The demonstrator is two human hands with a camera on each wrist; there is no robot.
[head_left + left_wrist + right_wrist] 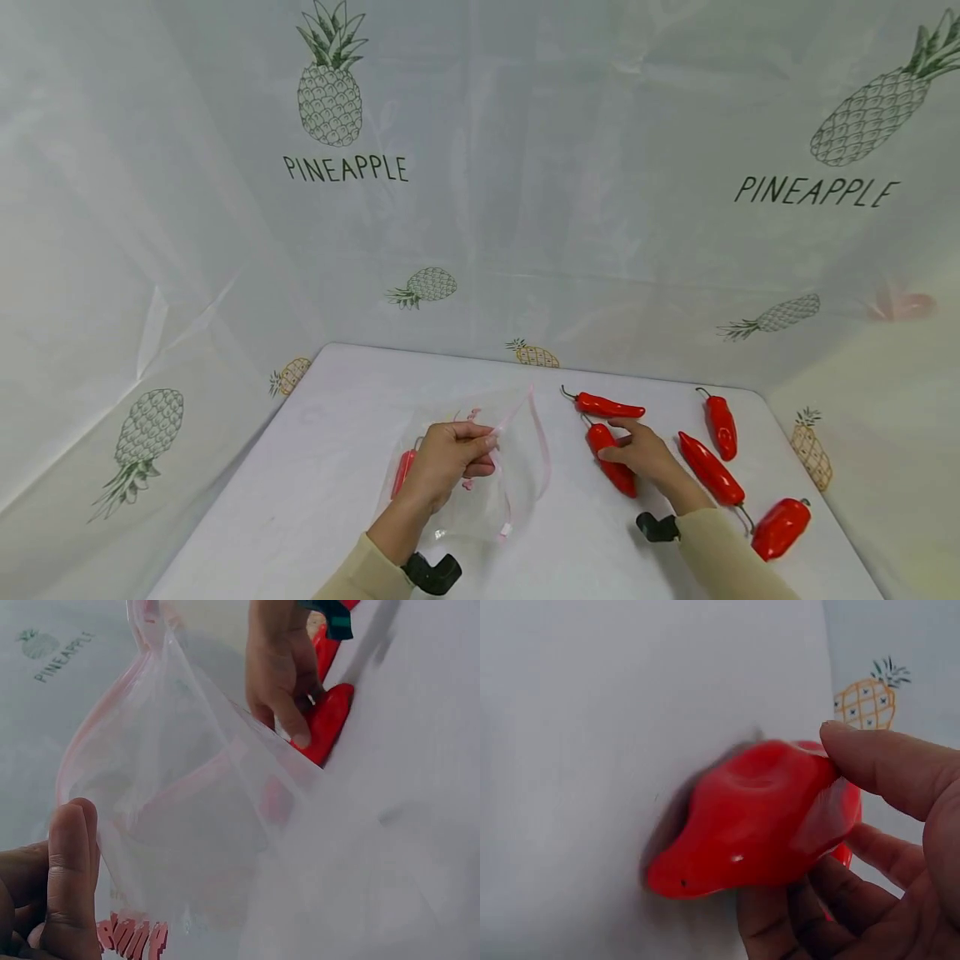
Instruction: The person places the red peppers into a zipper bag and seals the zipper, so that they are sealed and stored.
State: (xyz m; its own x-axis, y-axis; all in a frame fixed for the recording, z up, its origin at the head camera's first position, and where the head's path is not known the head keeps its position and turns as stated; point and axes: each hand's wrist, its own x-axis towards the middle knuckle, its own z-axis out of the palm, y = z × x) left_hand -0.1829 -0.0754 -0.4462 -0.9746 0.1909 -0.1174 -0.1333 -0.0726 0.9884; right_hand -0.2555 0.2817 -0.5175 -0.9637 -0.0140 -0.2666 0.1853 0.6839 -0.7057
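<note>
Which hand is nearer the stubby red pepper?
The right hand: it holds a red chili, left of the stubby pepper. The left hand is farther left, pinching the zip bag.

The white table [270,500] has a bare left part. Just left of its middle is a clear bag [461,505] with pink edges at its mouth, a red pepper inside toward the left. To the right of it, one pepper [609,407] lies crosswise at the far side, stem left. Just nearer is another [621,478], slanting from far left to near right; whether it rests fully on the surface cannot be told. Three more are at the right: one far [722,427], one long and slanted [709,468], and one stout [782,528], nearest.
</note>
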